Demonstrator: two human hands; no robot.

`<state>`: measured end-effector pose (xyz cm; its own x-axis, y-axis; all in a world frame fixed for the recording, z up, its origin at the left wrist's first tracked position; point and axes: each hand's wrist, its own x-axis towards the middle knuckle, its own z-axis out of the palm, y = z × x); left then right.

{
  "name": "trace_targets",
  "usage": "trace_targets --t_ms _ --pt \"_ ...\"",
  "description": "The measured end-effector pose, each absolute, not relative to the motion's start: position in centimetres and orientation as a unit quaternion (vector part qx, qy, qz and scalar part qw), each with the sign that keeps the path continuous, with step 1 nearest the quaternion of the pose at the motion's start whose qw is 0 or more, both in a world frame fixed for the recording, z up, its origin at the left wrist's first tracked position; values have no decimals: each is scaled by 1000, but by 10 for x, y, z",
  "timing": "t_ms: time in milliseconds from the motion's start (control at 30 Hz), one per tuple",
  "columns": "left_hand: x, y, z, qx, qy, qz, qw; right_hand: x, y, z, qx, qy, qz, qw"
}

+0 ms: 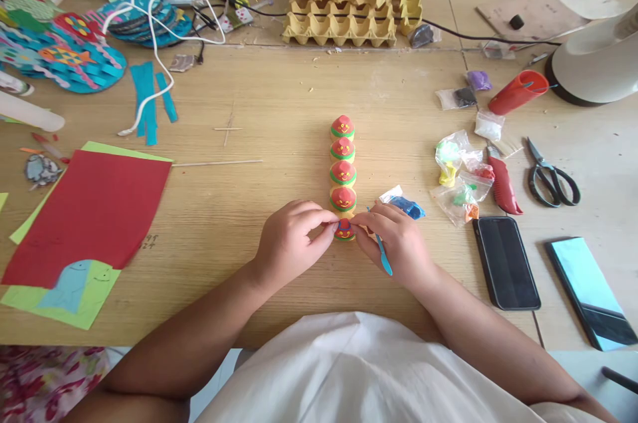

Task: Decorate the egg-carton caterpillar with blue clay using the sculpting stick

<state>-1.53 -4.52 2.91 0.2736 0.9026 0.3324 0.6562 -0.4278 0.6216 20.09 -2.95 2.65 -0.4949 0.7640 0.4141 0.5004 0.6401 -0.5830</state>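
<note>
A row of joined egg-carton cups [343, 173] with red clay tops, green bands and small smiling faces runs straight away from me. At the nearest cup [344, 234], a thin blue clay strip [343, 223] curves above the face. My left hand [294, 237] is closed in a pinch at the strip's left end. My right hand [401, 240] pinches at its right end, while a light-blue plastic modelling tool [383, 257] is tucked in its fingers. Just beyond the right hand lies a packet of blue clay [409, 206]. The fingertips partly cover the nearest cup.
Egg cartons [339, 22] are stacked at the back. To the right are clay bags [456, 177], a red-handled cutter [504, 180], scissors [553, 173], a red cup [518, 92] and two phones [507, 263]. Coloured paper [100, 203] and a white cable [154, 44] lie on the left.
</note>
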Motion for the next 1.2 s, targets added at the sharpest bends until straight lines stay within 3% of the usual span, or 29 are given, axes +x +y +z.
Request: trace_targets --t_ms 567,900,1200 --pt "-16 -43 32 760 513 345 201 201 -30 30 -399 -814 261 331" --pt "-19 -46 40 762 496 301 288 204 -29 29 -396 -782 338 342" --pt "-18 -45 40 769 491 306 273 203 -29 31 -407 -773 347 341"
